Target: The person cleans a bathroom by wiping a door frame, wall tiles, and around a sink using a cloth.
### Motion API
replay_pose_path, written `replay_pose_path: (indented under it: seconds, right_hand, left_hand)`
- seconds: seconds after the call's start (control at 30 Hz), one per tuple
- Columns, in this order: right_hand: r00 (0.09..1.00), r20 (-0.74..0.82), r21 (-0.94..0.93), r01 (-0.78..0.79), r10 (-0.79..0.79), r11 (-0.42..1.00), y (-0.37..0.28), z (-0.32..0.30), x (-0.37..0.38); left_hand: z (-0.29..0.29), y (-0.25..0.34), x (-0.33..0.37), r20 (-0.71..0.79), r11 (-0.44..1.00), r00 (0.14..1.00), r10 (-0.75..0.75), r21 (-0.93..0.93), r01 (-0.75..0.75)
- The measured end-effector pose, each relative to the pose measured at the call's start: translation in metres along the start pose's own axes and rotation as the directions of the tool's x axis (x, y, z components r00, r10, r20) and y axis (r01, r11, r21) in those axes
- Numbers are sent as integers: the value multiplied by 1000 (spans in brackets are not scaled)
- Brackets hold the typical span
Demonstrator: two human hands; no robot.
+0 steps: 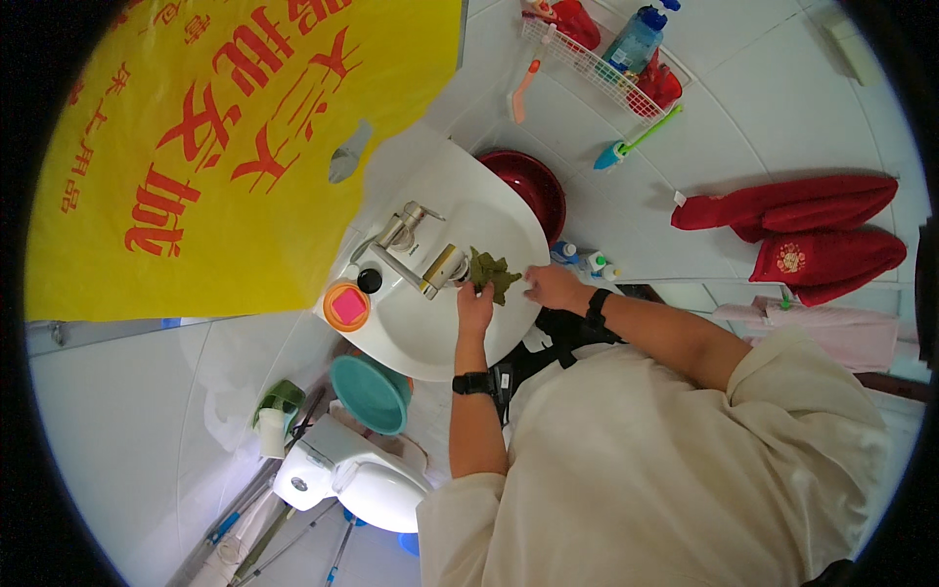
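An olive-green, crumpled, cloth-like piece (494,275) with jagged edges is above the right side of the white washbasin (411,328). My left hand (475,306) is closed on its lower left edge, close under the metal faucet (440,274). Just right of the piece, over the basin rim, my right hand (556,289) has its fingers curled in; a small gap parts it from the green piece. Whatever those fingers may hold is too small to make out.
A yellow bag (245,196) with red print hangs at upper left. An orange-rimmed container (346,306) stands on the basin's left edge. A dark red tub (533,191) is behind, a teal tub (372,393) and a toilet (381,497) lower left. Red towels (792,230) hang right.
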State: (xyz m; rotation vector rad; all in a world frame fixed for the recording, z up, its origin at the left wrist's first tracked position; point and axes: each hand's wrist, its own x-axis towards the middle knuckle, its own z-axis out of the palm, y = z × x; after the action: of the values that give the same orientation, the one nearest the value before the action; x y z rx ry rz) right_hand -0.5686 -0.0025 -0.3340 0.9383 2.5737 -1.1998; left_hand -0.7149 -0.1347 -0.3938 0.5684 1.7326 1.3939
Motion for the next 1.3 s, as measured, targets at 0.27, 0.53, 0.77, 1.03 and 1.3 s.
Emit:
replay_pose_path:
  seconds: [0.27, 0.53, 0.77, 1.03, 1.3]
  right_hand:
    - [903, 115, 185, 390, -414, 902, -43, -12, 31]
    - [889, -455, 264, 191, -52, 946, -21, -17, 122]
    - [817, -442, -191, 319, -371, 928, -17, -25, 217]
    - [792, -86, -29, 604, -604, 796, -34, 56, 161]
    - [511, 627, 490, 327, -587, 808, -68, 75, 56]
  left_hand:
    - [-20, 25, -35, 203, 970, 968, -148, -159, 182]
    - [-40, -42, -107, -477, 983, 860, -181, -73, 166]
    - [-37, -59, -185, -716, 879, 679, -160, 210, 428]
    - [24, -73, -209, -747, 906, 572, -338, -93, 413]
    - [92, -134, -336, -751, 831, 381, -539, -401, 386]
